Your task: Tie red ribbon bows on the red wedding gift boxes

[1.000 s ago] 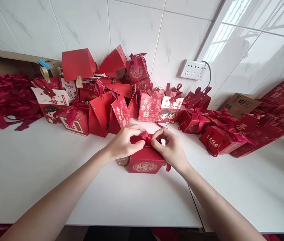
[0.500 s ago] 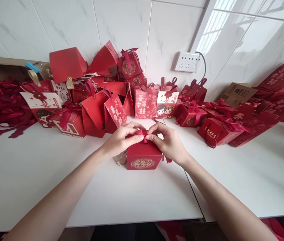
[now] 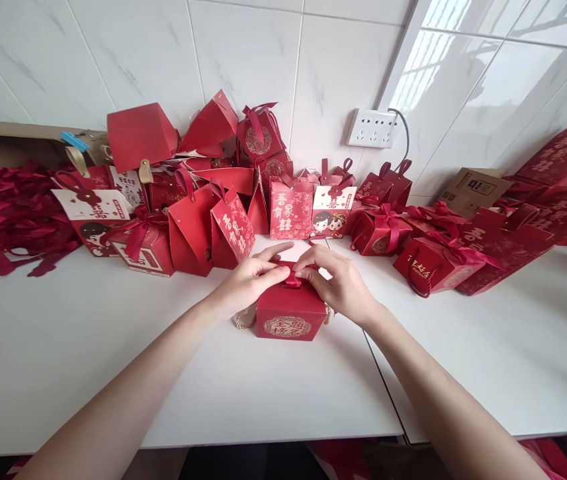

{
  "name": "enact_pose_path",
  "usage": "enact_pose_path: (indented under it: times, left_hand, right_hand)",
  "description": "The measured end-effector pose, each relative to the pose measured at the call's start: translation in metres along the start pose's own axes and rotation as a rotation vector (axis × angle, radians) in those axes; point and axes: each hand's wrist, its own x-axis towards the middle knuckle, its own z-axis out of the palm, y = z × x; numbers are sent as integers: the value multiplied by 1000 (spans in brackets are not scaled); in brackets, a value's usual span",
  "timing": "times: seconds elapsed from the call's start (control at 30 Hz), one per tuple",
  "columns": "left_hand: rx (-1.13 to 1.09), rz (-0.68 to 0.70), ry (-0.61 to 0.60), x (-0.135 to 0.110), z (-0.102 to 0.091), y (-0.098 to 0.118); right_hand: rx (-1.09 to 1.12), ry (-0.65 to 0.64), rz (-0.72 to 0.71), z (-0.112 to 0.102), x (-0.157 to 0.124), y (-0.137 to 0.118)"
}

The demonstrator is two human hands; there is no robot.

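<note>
A red gift box (image 3: 291, 317) with a gold printed medallion stands upright on the white table, directly in front of me. On its top, a dark red ribbon (image 3: 292, 281) passes through the lid. My left hand (image 3: 249, 279) pinches the ribbon between thumb and finger from the left. From the other side my right hand (image 3: 336, 280) pinches it too, the fingertips of both hands almost meeting. Gold tassel cord (image 3: 245, 319) hangs at the box's left side. The ribbon's ends are mostly hidden behind my fingers.
Red gift boxes (image 3: 191, 227) are piled along the tiled wall. Loose red ribbons (image 3: 8, 213) lie heaped at left. More boxes (image 3: 438, 263) and a brown carton (image 3: 473, 190) stand at right. A power strip (image 3: 372, 128) is on the wall; a seam splits the table.
Both hands stay at the ribbon on the box top. The ribbon loop between the fingers looks flatter and lower, and the ribbon end hanging at the box's right is no longer visible.
</note>
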Motion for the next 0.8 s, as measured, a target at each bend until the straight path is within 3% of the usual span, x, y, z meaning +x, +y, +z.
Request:
enact_pose_path:
  times: [0.13, 0.4, 0.53, 0.8]
  left_hand:
    - [-135, -49, 35, 0, 2, 2]
    - [-290, -87, 57, 0, 2, 1]
    - [-255, -85, 82, 1, 3, 2]
    - [-111, -49, 86, 0, 2, 3]
  right_hand:
    - [-66, -5, -98, -8, -1, -1]
    - [-224, -67, -92, -14, -1, -4]
    - [-340, 7, -158, -10, -1, -5]
    - [-316, 7, -263, -9, 0, -2]
